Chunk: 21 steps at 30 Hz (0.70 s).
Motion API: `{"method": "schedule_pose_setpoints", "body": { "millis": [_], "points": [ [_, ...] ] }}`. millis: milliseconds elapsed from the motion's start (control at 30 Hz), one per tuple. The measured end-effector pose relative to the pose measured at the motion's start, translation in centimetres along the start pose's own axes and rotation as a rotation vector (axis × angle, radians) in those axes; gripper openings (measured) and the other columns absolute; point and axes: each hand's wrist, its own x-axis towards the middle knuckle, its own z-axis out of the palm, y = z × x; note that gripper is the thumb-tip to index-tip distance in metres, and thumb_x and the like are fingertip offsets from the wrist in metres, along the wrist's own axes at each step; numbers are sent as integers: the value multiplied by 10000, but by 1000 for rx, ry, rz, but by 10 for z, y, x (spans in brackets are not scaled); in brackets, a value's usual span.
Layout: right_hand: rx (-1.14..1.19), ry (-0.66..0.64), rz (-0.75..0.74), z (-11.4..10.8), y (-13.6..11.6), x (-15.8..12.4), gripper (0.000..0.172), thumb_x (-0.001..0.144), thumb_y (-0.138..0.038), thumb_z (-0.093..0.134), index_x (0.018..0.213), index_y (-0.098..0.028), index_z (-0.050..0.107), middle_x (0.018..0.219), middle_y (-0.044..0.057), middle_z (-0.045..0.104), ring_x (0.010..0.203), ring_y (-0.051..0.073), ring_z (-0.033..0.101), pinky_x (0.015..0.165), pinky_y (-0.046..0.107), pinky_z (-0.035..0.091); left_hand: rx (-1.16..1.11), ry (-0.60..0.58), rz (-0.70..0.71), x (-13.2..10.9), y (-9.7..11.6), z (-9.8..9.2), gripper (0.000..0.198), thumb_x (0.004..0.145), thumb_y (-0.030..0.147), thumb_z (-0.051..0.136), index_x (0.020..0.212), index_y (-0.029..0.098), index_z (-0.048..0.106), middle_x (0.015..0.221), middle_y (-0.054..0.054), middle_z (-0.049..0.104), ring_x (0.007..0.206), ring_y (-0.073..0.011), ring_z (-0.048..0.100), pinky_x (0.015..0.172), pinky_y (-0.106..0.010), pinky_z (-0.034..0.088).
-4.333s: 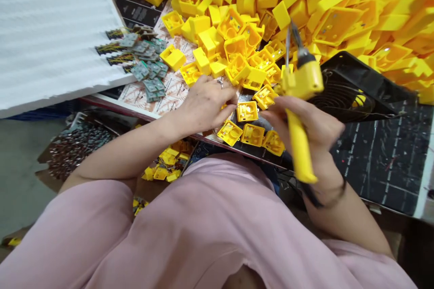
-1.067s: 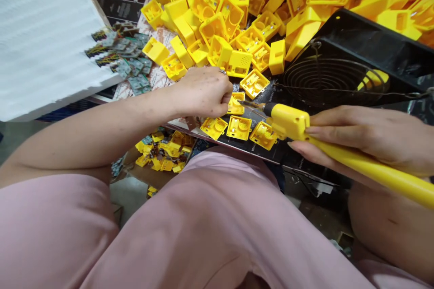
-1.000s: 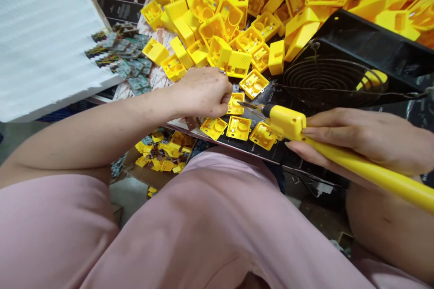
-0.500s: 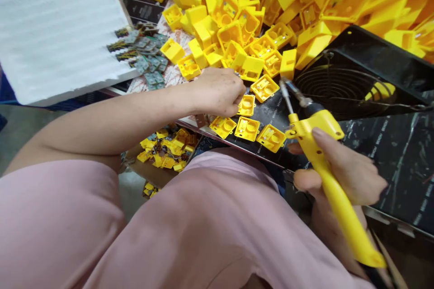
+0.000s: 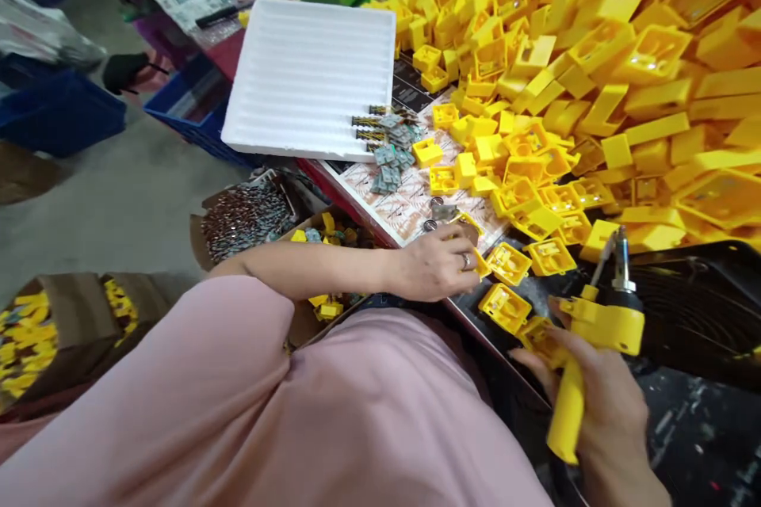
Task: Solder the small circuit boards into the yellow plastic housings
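Note:
My right hand point(image 5: 606, 388) is wrapped round the yellow handle of a soldering gun point(image 5: 600, 325), its metal tip pointing up and away. Right at its fingers lies a small open yellow plastic case point(image 5: 538, 335). My left hand point(image 5: 437, 263), with a ring on one finger, is curled closed at the bench edge. A yellow plastic case point(image 5: 474, 228) shows tilted beyond its fingers, mostly hidden by them. Several more open cases point(image 5: 505, 307) lie face up between the hands. Just past the left hand are small dark round parts point(image 5: 437, 206).
A large heap of yellow cases point(image 5: 535, 79) covers the back right. A white foam tray point(image 5: 315, 71) stands at the back left, with small wired circuit boards point(image 5: 389, 158) at its corner. A black fan point(image 5: 701, 309) lies right. Filled cartons point(image 5: 246, 214) stand below the bench edge.
The view has swung left, bringing in the floor, cartons and green trays. A tilted yellow case now shows at my left hand. My right hand with the soldering gun is nearer the case row.

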Motion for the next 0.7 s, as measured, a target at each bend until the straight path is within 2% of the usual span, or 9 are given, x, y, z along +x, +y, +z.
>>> {"method": "schedule_pose_setpoints", "body": {
  "millis": [67,133,233,333,400,433,500,600,700],
  "points": [
    [32,31,-66,10,-9,8,336,946,-393,763,1226,-232,670,970,52,788,762,234,757,708,343,601,-21,-14,-61,-2,-20,-5,300,1073,389,549,947,193,738,1006,-63,777,992,-227,674,997,-413,470],
    [42,23,-47,17,-16,15,418,953,-340,758,1331,-239,610,1139,86,788,892,257,786,778,369,625,-5,-115,-167,-1,-54,-23,334,1085,370,481,1015,199,759,1093,-97,776,1032,-237,673,973,-409,493],
    [39,16,-43,20,-18,18,504,946,-368,775,1385,-233,569,1218,123,773,996,295,794,819,403,645,183,-467,-466,-6,-108,-63,348,1019,178,434,1101,191,772,1152,-133,758,1136,-286,661,967,-432,508],
    [-10,55,-47,16,-15,15,598,909,-494,798,1386,-212,573,1177,145,783,961,345,801,769,450,661,193,-756,-433,-21,-138,-90,478,869,142,597,1319,261,710,1580,-108,559,1505,-352,454,1182,-527,418],
    [-59,80,-35,11,-14,14,647,883,-522,815,1402,-224,569,1140,144,794,905,365,805,715,470,665,165,-793,-426,-32,-146,-94,460,839,177,658,1284,271,726,1668,-86,475,1582,-350,366,1281,-575,298],
    [-60,77,-26,9,-14,13,667,872,-503,830,1421,-241,558,1143,143,795,902,372,806,709,480,668,131,-764,-459,-37,-150,-92,384,845,199,670,1214,263,757,1646,-78,510,1577,-345,383,1295,-577,278],
    [-34,61,0,4,-14,14,719,841,-439,867,1459,-289,530,1177,139,792,924,375,807,714,486,674,-18,-639,-573,-43,-161,-87,233,862,241,682,1059,236,807,1530,-79,633,1487,-334,515,1259,-539,361],
    [-4,32,60,-1,-14,16,760,810,-383,891,1472,-333,520,1206,124,789,943,365,806,723,468,674,-272,-241,-808,-44,-184,-83,202,836,293,754,988,185,831,1345,-105,748,1270,-299,684,1142,-456,501],
    [-36,38,102,-2,-15,21,718,832,-370,867,1468,-338,537,1147,97,805,897,343,810,700,438,667,-447,194,-957,-38,-199,-82,200,816,266,805,991,173,831,1218,-87,791,1185,-253,716,1138,-414,509]
  ]
}}
